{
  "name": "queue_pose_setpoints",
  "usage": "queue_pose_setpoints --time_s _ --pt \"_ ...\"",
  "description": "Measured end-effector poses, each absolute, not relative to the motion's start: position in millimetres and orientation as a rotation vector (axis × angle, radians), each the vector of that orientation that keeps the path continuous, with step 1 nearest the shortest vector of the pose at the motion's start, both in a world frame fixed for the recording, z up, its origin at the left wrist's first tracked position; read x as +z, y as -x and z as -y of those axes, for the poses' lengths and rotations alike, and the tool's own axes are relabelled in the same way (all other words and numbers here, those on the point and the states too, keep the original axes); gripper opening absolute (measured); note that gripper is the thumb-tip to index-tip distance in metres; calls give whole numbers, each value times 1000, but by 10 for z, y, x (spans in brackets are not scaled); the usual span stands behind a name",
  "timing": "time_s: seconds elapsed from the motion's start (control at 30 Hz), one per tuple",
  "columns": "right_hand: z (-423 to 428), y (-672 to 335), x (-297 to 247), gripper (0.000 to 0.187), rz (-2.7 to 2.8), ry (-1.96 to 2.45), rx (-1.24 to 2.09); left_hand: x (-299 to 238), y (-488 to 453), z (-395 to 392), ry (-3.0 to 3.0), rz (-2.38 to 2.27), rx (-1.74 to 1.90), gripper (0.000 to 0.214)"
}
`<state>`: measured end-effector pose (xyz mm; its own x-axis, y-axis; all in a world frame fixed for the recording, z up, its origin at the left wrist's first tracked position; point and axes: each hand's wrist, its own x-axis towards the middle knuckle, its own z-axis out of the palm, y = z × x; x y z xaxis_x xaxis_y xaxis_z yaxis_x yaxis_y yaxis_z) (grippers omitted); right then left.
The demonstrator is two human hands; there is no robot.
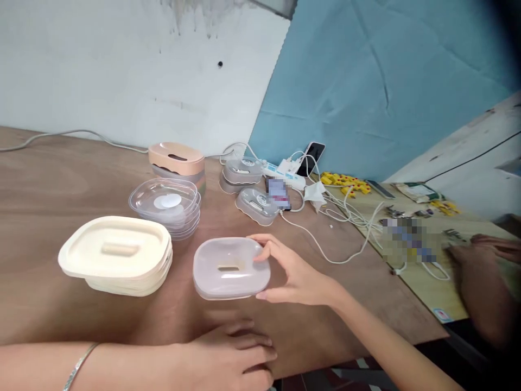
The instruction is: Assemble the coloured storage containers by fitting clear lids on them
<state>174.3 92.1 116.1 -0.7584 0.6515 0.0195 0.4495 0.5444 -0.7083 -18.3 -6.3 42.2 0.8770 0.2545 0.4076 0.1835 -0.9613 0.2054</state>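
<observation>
My right hand [291, 274] grips the right end of a pale lilac-grey soap dish [211, 279], thumb at the near side and fingers at the rim. The oval dish has a slot in its middle. My left hand [234, 358], a silver bracelet on its wrist, lies palm down near the table's front edge, fingers apart and holding nothing. To the left of the grey dish stands a stack of cream oval dishes [134, 266]. Behind that stack are several nested clear plastic trays [140, 198] with a white round label.
A stack topped by a peach dish [158, 155] stands at the back. Grey boxed dishes [256, 201], a power strip [285, 176], phones and white cables [325, 258] lie right of it. Another person's arm [480, 282] is at the far-right table, near yellow pieces [345, 182].
</observation>
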Motion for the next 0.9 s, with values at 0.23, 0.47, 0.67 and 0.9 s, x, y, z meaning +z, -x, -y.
queue_pose_setpoints --time_s 0.23,0.47,0.67,0.9 --pt "-908 -1694 999 41 2696 973 868 325 152 57 -2880 -340 720 24" --pt "-840 -1623 1017 41 2900 1026 488 382 180 60 -2874 -323 651 24" --pt "-748 -1563 1116 54 3064 981 203 385 188 48 -2874 -318 679 22" --pt "-1040 -1122 1471 19 2701 724 137 104 79 90 -2900 -416 942 20"
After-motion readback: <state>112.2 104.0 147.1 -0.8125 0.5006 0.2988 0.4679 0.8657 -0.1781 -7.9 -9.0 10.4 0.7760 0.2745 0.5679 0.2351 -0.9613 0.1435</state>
